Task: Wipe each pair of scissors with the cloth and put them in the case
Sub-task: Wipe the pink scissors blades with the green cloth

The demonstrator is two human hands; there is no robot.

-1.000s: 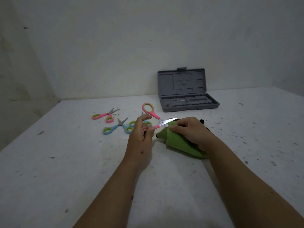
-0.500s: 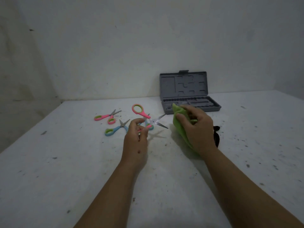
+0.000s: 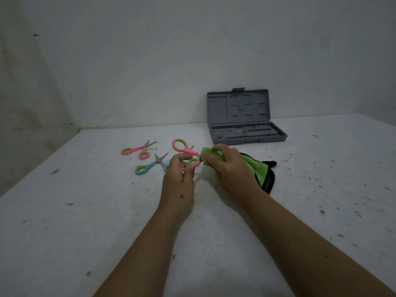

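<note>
Bare worktop (image 3: pixel 85 211) lies near and right; loose scissors (image 3: pixel 137 149) crowd the left, the open case (image 3: pixel 246 133) stands far.

Dim corner with a speckled white table

A white table (image 3: pixel 90 221), flecked with dark specks and smudges, fills the lower view and runs back to a plain pale wall (image 3: pixel 192 61). A second wall (image 3: pixel 25 93), stained and shadowed, meets it at the left corner. The light is low and even.
</note>
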